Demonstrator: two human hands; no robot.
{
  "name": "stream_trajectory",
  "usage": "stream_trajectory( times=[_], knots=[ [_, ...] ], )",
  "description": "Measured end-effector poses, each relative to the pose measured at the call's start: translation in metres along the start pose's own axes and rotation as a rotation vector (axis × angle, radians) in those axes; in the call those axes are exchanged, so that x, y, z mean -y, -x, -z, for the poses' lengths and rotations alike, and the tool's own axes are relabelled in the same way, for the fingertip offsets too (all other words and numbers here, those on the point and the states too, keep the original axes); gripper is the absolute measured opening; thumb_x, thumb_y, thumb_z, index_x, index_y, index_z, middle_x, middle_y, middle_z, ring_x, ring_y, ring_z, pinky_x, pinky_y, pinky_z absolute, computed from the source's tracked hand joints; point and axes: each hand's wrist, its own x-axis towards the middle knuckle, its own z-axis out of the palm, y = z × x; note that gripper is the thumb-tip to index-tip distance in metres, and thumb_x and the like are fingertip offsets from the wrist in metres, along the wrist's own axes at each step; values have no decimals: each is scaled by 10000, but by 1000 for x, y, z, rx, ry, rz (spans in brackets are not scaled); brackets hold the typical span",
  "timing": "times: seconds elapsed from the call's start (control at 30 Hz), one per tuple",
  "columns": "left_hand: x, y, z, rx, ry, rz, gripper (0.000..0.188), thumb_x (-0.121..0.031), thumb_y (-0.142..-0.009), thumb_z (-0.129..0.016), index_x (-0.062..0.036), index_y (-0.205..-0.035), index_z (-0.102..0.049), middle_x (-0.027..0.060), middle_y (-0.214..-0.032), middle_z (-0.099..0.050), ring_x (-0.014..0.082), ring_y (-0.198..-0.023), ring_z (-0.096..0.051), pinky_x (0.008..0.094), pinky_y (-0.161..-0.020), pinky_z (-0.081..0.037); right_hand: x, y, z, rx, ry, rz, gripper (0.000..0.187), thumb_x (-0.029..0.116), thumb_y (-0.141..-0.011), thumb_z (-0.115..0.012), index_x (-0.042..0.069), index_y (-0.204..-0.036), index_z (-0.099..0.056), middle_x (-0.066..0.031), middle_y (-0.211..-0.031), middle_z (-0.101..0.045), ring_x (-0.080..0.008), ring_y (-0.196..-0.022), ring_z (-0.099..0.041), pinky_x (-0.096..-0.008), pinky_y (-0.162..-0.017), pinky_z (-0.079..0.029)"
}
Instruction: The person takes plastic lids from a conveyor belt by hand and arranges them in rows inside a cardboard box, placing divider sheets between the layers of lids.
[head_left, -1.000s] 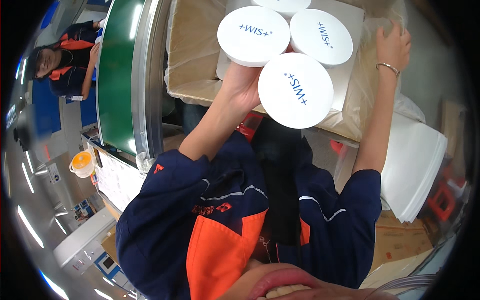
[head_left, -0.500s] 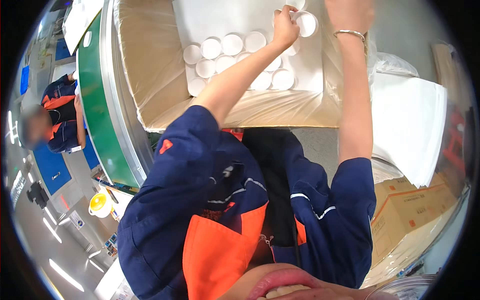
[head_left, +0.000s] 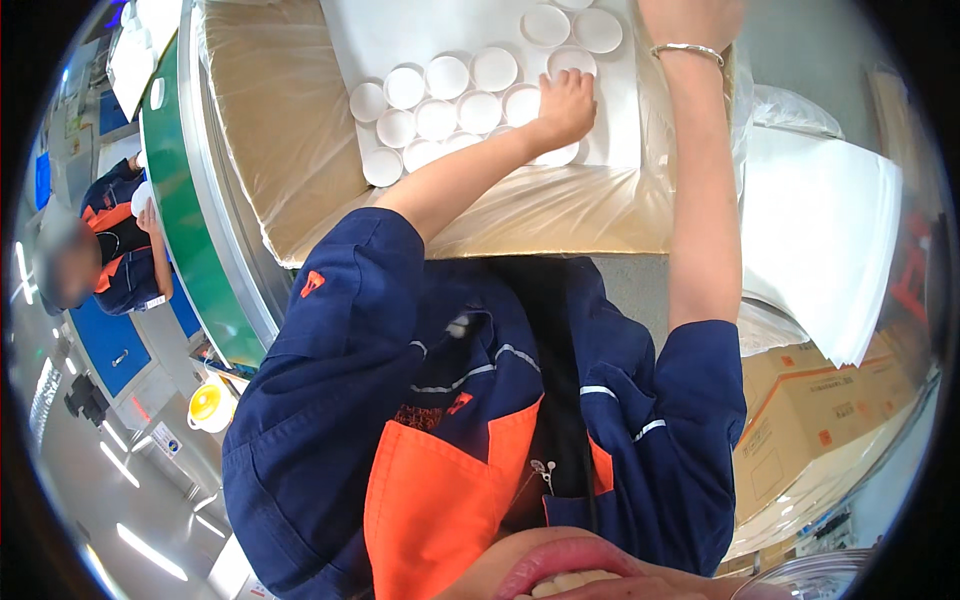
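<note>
Shallow white round dishes (head_left: 447, 77) lie in staggered rows on a white sheet (head_left: 625, 125) inside a cardboard box with a clear plastic liner. My left hand (head_left: 568, 105) reaches over these rows, fingers bent down and slightly apart. Its fingertips are at the near rim of one dish (head_left: 571, 62); the palm hides part of the row below. No dish is lifted in it. My right hand (head_left: 692, 22), with a silver bangle at the wrist, is at the top edge above the box's right side. Its fingers are out of the picture.
The lined box wall (head_left: 285, 120) rises at the left, beside a green-surfaced workbench (head_left: 190, 220) with a metal edge. A stack of white sheets (head_left: 815, 230) stands to the right, above a cardboard carton (head_left: 810, 420). Across the bench a co-worker (head_left: 120, 225) holds a white round piece.
My left hand has let go of the white dish at the upper right and moved down toward the rows. The view has shifted slightly. The co-worker now has a white piece raised.
</note>
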Motion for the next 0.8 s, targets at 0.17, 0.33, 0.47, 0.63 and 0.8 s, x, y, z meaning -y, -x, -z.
stream_trajectory(
  times=[0.17,0.33,0.47,0.63,0.8],
  knots=[
    [-15,28,-9,161,-122,-375,306,-170,-838,-510,-52,-1120,-522,120,-1181,-464,273,-1158,-431,559,-1014,-265,5,0,4,61,25,-12,298,158,-734,-623,86,-1020,-584,-144,-1069,-516,-306,-997,-522,-398,-841,-440],
    [-13,43,-2,247,-195,-598,279,-118,-796,-531,-87,-1065,-597,86,-1337,-405,235,-1269,-359,543,-1049,-241,4,-1,5,87,47,-30,278,153,-730,-619,88,-999,-593,-139,-1057,-518,-303,-988,-524,-390,-836,-446],
    [0,44,15,450,-313,-687,307,-123,-793,-549,-94,-1096,-587,48,-1405,-356,217,-1309,-322,543,-1064,-222,2,0,3,59,19,-8,280,152,-731,-616,92,-1004,-591,-136,-1052,-519,-298,-990,-522,-395,-837,-445],
    [10,43,19,446,-375,-837,354,-126,-775,-580,-134,-1128,-579,25,-1441,-322,214,-1302,-343,547,-1067,-217,5,0,5,51,6,0,285,158,-730,-618,96,-1008,-591,-136,-1057,-519,-298,-995,-519,-399,-835,-442],
    [4,28,21,538,-415,-852,387,-160,-789,-578,-167,-1175,-547,25,-1417,-357,202,-1287,-362,535,-1059,-238,4,-1,4,27,3,0,281,164,-735,-605,99,-1008,-591,-144,-1077,-516,-303,-1013,-511,-402,-849,-430]
  ],
)
